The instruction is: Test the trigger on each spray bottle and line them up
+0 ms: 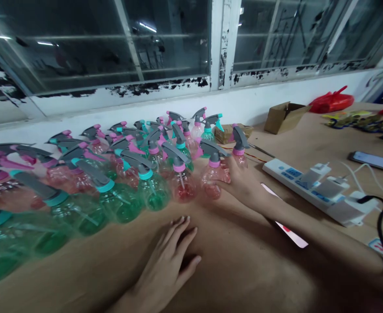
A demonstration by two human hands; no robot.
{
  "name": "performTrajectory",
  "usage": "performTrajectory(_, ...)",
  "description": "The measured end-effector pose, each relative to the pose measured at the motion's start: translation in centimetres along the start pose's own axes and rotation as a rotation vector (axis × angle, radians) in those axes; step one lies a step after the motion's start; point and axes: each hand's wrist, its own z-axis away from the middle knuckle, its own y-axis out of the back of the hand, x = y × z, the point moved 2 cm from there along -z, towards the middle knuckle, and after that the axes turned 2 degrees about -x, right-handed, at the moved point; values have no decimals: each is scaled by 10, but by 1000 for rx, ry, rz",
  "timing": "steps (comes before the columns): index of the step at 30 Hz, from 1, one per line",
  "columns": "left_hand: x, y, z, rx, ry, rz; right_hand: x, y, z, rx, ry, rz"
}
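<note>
Spray bottles (pixel 154 194) massed around 9 o'clock have smooth, glossy, see-through plastic bodies; their trigger heads (pixel 136 157) are duller, opaque plastic. The surface (pixel 237 261) looks smooth, with a faint sheen towards 5 o'clock. At 2 o'clock, the box (pixel 281 120) is matt cardboard and the bag (pixel 331 103) thin, shiny, crinkled plastic. The power strip (pixel 294 177) at 4 o'clock is smooth plastic. Window panes (pixel 172 43) at 12 o'clock are reflective glass, their frame (pixel 155 89) rough with flaking paint. The blurred bundles (pixel 369 124) near 3 o'clock may be metallic.

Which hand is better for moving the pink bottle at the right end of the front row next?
Probably the right hand: it's up against that pink bottle. The left hand is open over the table, farther away.
</note>
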Motion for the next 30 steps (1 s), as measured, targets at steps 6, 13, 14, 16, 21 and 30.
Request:
performTrajectory(6, 6, -6, -17, -27, -35, 29, 0, -2, -8, -13, -31, 15)
performTrajectory(13, 8, -8, -21, -29, -47, 45, 0, -8, -15, 3, -48, 2)
performTrajectory(14, 8, -7, -21, -30, -45, 48, 0, -9, -16, 4, -42, -1)
performTrajectory(16, 8, -7, -21, -33, -40, 53, -1, -10, -18, 6, -29, -9)
performTrajectory(21, 8, -8, -22, -39, -39, 63, -3, -11, -18, 24, -7, -34)
performTrajectory(30, 5, -6, -21, -26, -61, 38, 8, 22, 11, 62, -57, -142)
